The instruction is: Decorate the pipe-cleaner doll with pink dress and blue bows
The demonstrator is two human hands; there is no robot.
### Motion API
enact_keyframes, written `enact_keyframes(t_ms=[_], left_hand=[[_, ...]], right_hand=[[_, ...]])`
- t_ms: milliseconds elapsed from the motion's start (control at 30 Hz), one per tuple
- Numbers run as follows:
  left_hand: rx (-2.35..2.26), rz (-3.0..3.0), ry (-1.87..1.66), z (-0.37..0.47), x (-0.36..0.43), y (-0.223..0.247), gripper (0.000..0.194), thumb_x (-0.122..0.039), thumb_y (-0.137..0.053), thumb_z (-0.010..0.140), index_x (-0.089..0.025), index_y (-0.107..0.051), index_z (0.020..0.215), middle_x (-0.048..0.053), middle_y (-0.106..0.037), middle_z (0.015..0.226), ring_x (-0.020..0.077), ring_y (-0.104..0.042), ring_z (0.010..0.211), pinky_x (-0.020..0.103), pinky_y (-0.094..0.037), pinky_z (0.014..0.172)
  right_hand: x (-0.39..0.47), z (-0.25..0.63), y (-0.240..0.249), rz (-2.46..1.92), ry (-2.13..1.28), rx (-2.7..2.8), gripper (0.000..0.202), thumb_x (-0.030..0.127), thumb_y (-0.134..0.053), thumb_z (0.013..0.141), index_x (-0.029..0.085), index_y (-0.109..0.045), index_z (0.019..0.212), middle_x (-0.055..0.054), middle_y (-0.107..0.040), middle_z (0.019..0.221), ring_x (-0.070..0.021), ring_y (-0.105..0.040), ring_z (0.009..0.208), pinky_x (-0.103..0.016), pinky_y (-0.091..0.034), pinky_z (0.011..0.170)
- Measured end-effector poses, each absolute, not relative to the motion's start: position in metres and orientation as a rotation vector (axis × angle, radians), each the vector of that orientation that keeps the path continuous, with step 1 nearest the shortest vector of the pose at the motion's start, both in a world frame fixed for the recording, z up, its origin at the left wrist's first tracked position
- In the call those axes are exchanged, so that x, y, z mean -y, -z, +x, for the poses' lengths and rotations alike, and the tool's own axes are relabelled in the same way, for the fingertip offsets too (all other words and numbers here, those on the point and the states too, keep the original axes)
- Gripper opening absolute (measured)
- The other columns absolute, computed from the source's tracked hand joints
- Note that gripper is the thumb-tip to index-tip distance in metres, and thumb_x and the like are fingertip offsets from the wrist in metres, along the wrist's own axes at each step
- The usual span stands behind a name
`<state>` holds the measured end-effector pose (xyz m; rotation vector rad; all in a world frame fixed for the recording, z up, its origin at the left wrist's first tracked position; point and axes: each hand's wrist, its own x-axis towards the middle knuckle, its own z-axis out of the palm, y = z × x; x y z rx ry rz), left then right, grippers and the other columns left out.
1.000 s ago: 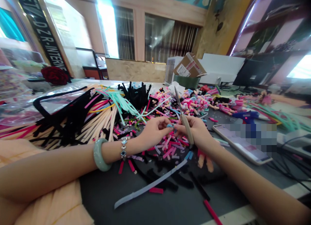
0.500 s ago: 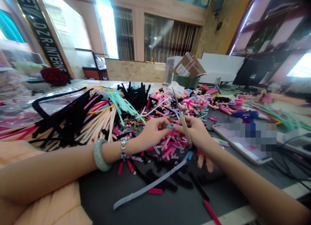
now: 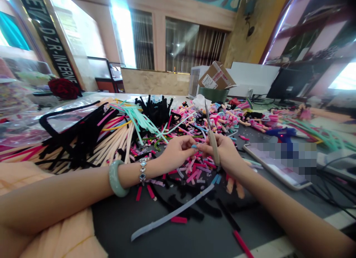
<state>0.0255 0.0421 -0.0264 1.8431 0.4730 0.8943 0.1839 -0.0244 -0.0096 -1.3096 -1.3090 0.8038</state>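
Note:
My left hand, with a green bangle and a silver bracelet on its wrist, is closed in a pinch on a small blue piece. My right hand is closed around scissors, seen edge-on, with a tan handle and the thin metal blades pointing up and away. Its fingertips meet the left ones at the blue piece. Beneath both hands lie many short pink and lilac fuzzy stem cuttings. A long grey-blue fuzzy strip lies nearer me on the dark tabletop.
Bundles of cream stems, black stems and mint stems spread leftward. Small pink dolls are heaped behind the hands. To the right are a phone, a blue glue gun and cables. A cardboard box stands at the back.
The scissors in my right hand have tilted more upright, their tips shifting to the right. My fingertips stay together at the blue piece. The whole view has shifted very slightly.

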Motion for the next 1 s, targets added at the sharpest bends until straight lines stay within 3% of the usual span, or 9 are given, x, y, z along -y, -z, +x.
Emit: enact_keyframes(t_ms=[167,700,900,1000], left_hand=[[-0.461,1.831,-0.896,0.0260,-0.0434,0.0281,0.009,-0.018,-0.062,0.073,-0.014,-0.054,0.072,-0.004,-0.052,0.059,0.0077,-0.045,0.051,0.020,-0.035,0.050],[-0.450,1.790,-0.886,0.0253,-0.0413,0.0263,0.006,-0.016,-0.060,0.073,-0.014,-0.054,0.074,-0.004,-0.054,0.055,0.0076,-0.049,0.048,0.019,-0.036,0.048],[-0.454,1.762,-0.897,0.0258,-0.0447,0.0302,0.013,-0.022,-0.064,0.074,-0.014,-0.054,0.075,-0.004,-0.055,0.057,0.0093,-0.052,0.049,0.021,-0.040,0.051],[-0.462,1.751,-0.909,0.0261,-0.0462,0.0314,0.018,-0.028,-0.066,0.074,-0.014,-0.054,0.074,-0.003,-0.055,0.057,0.0104,-0.054,0.051,0.023,-0.041,0.052]], right_hand=[[0.0240,0.1834,0.0107,-1.316,-0.790,1.316,0.038,0.044,-0.079,0.061,0.020,-0.050,0.068,0.005,-0.056,0.051,-0.0115,-0.050,0.044,-0.023,-0.034,0.042],[0.0275,0.1818,0.0094,-1.297,-0.789,1.327,0.031,0.037,-0.079,0.063,0.020,-0.054,0.069,0.004,-0.058,0.057,-0.0134,-0.055,0.054,-0.024,-0.043,0.051],[0.0244,0.1836,0.0126,-1.297,-0.851,1.289,0.031,0.038,-0.078,0.064,0.019,-0.055,0.070,0.003,-0.061,0.053,-0.0122,-0.055,0.046,-0.022,-0.038,0.042],[0.0221,0.1839,0.0131,-1.275,-0.914,1.258,0.030,0.039,-0.076,0.067,0.019,-0.054,0.069,0.002,-0.062,0.051,-0.0129,-0.058,0.045,-0.021,-0.041,0.043]])
